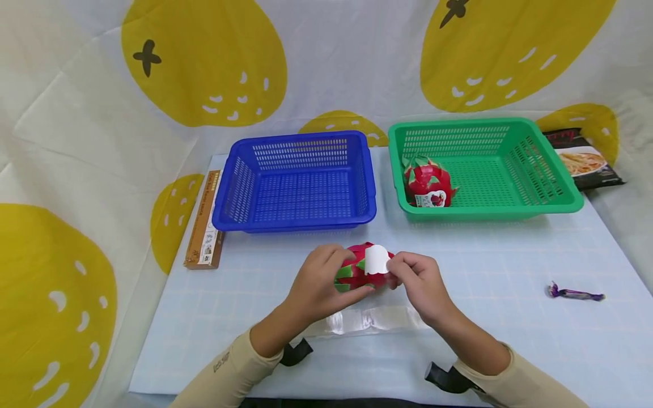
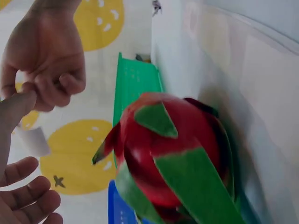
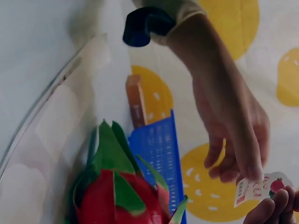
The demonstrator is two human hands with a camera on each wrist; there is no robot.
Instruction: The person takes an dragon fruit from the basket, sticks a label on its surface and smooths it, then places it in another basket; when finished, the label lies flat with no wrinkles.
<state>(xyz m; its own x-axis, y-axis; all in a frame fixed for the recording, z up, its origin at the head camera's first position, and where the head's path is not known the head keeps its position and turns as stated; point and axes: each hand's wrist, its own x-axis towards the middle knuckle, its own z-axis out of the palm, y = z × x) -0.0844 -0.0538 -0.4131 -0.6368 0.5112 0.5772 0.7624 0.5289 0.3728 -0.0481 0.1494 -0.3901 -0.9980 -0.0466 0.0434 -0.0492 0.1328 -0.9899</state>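
Observation:
A white label (image 1: 376,259) with a curled edge is pinched by its right side in my right hand (image 1: 420,283). Its printed face, with a dragon fruit picture, turns up in the right wrist view (image 3: 266,187). My left hand (image 1: 318,283) is close by on the left, fingers and thumb spread apart and curved; whether its thumb touches the label I cannot tell. Beneath both hands a red dragon fruit (image 1: 352,273) with green scales rests on the table, partly covered by label and hands. The left wrist view shows that dragon fruit (image 2: 163,154) apart from the fingers.
Behind the hands stand a blue basket (image 1: 293,225) and a green basket (image 1: 490,212), which holds another labelled dragon fruit (image 1: 429,180). A brown box (image 1: 201,229) lies left, a black food packet (image 1: 584,161) far right. Nearer are a purple-wrapped candy (image 1: 576,293) and clear plastic packaging (image 1: 367,322).

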